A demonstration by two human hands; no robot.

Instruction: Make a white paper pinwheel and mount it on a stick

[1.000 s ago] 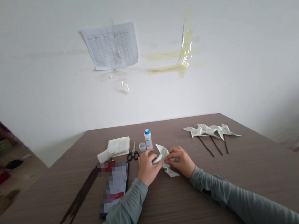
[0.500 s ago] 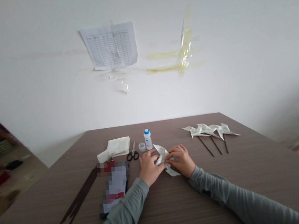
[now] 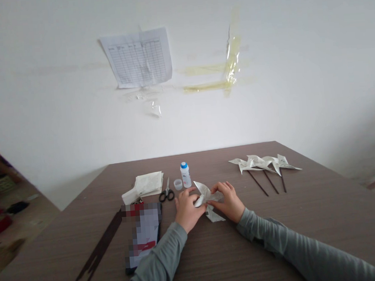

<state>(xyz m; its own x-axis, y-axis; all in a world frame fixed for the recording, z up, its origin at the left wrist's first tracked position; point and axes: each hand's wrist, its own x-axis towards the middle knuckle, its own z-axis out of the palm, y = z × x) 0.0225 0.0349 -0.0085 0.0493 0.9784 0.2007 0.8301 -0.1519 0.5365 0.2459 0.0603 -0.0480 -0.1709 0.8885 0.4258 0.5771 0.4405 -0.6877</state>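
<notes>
A paper pinwheel (image 3: 215, 215) folded from printed paper is held just above the brown table, between my two hands. My left hand (image 3: 188, 209) grips its left side, fingers bent over one blade and thumb near the centre. From the right, my right hand (image 3: 228, 201) pinches another blade between thumb and fingers close to the middle. One blade points up and away, another down toward me. The pinwheel's centre is partly covered by my fingertips. Beyond my left hand stand a white glue bottle (image 3: 185, 177) with a blue cap and a small clear cup (image 3: 178, 184).
Black-handled scissors (image 3: 166, 195) lie beside a stack of paper squares (image 3: 149, 183). A phone (image 3: 144, 234) and several dark sticks (image 3: 100, 249) are at left. Several finished pinwheels (image 3: 264, 164) on sticks lie at back right. The table (image 3: 310, 217) meets a white wall (image 3: 206, 126).
My right fingers have shifted slightly and lifted, so more of the right blade shows. The lower blade has moved a little to the left. My left hand stays nearly still.
</notes>
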